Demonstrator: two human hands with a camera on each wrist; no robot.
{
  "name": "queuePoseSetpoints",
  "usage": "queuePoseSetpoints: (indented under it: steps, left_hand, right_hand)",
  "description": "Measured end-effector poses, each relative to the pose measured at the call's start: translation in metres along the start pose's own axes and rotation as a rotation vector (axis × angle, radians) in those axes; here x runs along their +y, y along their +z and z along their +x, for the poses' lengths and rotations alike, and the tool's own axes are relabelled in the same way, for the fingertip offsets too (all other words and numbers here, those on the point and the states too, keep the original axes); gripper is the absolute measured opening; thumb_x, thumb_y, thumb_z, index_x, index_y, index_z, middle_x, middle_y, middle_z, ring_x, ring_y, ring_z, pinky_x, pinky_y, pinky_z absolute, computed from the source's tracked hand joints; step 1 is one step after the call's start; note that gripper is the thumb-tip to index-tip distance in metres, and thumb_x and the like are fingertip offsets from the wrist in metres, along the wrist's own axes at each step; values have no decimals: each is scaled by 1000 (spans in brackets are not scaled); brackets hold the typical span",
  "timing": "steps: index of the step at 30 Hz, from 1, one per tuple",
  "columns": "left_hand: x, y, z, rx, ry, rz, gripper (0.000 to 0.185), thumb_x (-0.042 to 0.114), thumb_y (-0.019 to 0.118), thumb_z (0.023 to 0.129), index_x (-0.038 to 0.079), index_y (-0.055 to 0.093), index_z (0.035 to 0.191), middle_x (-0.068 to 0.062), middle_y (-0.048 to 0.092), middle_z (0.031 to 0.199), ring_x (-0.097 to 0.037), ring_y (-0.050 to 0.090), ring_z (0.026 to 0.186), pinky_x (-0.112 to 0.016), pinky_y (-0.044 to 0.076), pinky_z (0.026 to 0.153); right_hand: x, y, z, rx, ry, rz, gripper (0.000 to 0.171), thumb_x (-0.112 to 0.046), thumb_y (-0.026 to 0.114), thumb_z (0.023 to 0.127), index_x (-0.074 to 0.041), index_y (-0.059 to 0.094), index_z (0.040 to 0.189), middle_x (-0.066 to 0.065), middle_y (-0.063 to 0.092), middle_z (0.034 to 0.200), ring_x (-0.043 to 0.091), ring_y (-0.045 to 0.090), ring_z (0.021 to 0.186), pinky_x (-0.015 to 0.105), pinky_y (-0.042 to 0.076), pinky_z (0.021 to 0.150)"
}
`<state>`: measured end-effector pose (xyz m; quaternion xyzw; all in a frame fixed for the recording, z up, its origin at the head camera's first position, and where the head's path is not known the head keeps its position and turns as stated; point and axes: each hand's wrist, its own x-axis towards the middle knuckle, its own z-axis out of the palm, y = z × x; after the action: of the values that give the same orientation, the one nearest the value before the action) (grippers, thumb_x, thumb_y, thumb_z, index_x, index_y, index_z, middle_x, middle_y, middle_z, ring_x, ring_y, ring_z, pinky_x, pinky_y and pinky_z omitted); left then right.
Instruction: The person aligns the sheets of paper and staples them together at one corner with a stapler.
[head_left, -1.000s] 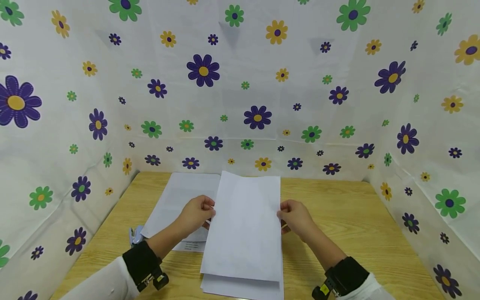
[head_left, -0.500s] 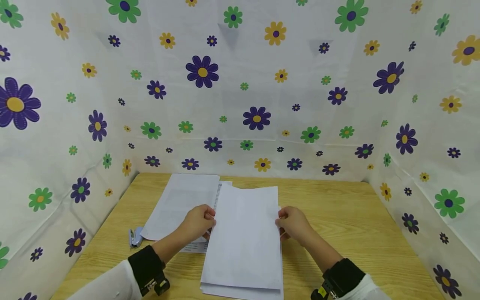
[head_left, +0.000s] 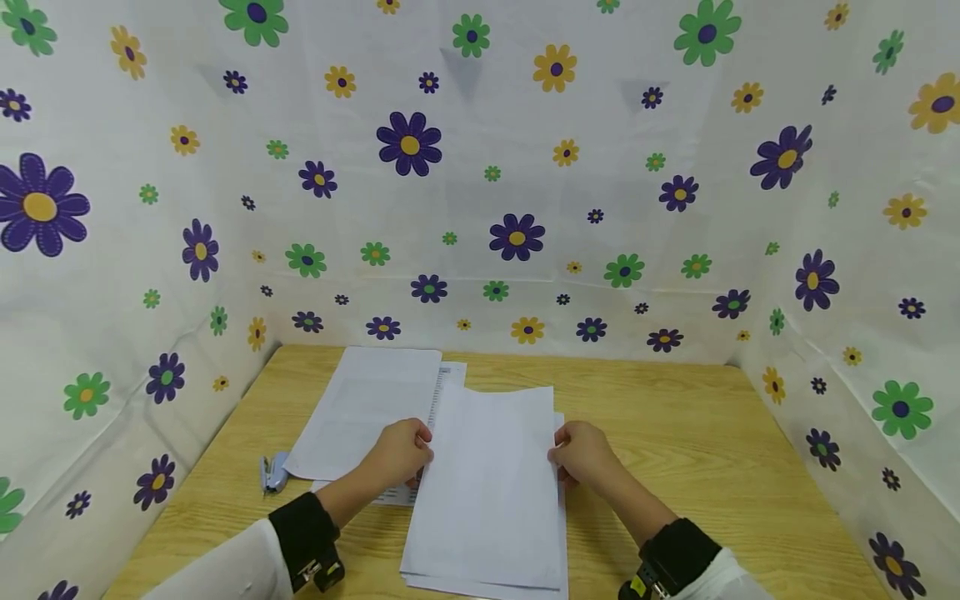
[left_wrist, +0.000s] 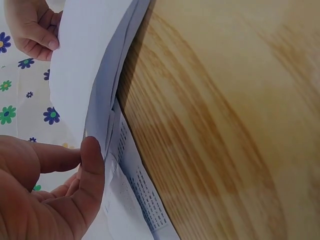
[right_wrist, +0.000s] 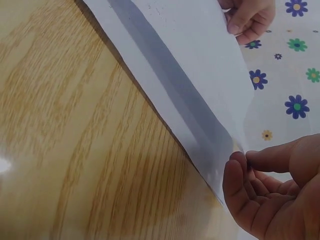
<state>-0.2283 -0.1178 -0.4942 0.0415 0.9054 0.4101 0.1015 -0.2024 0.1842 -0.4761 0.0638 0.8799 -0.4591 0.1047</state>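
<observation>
White paper sheet stack (head_left: 487, 492) stood near-centre on the wooden table (head_left: 675, 433), lower edge down; left hand (head_left: 397, 454) and right hand (head_left: 585, 454) pinched its side edges; best kept loose, tapped square; stapler (head_left: 272, 475) lay left.

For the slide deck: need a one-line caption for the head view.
Left hand and right hand hold a stack of white sheets by its side edges over a wooden table.
</observation>
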Motion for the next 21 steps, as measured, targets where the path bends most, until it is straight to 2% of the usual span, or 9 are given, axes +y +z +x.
queuePoseSetpoints:
  steps: [10, 16, 21]
  left_hand:
    - [5, 4, -3, 1, -23, 94, 19, 3, 67, 93, -3, 62, 110, -7, 63, 81, -18, 60, 57, -28, 52, 45]
    - [5, 6, -2, -14, -25, 153, 18, 4, 64, 93, -2, 61, 110, -6, 61, 78, -18, 60, 54, -27, 49, 45]
    - [8, 6, -6, -21, -23, 177, 16, 3, 62, 92, -3, 61, 108, -6, 59, 76, -17, 59, 55, -27, 49, 45]
  right_hand:
    - [3, 6, 1, 45, -30, -132, 16, -1, 72, 90, 4, 64, 103, 8, 63, 70, 18, 62, 54, 30, 54, 48]
    - [6, 9, 1, 87, -48, -233, 17, -4, 74, 88, 3, 66, 102, 7, 62, 74, 16, 60, 56, 26, 49, 47]
    - [8, 12, -1, 85, -59, -254, 14, -4, 73, 88, 2, 65, 98, 7, 61, 74, 16, 59, 55, 25, 48, 46]
